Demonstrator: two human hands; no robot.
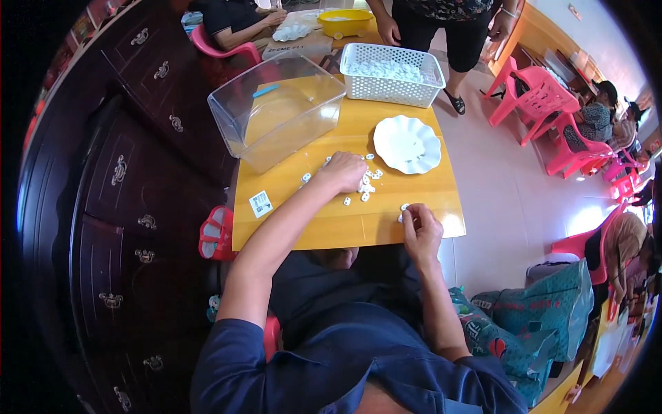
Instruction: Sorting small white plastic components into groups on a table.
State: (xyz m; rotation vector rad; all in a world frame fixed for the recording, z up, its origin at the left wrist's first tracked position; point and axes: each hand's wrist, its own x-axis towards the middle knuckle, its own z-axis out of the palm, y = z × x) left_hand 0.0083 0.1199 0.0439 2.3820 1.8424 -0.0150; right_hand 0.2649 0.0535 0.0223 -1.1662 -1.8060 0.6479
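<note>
Several small white pieces with dark marks lie loosely heaped on the yellow wooden table. My left hand reaches over the left side of this heap, its fingers bent down among the pieces; what they hold, if anything, is hidden. Close to the table's front right corner is my right hand, thumb and forefinger pinched together, with a small white piece at the fingertips. Beyond the heap to the right sits a white scalloped plate with a few small bits in it.
At the back left stands a clear plastic bin with a blue strip inside. A white perforated basket holds many white pieces. A printed card lies at the left. Dark drawers flank the table; another person stands beyond it.
</note>
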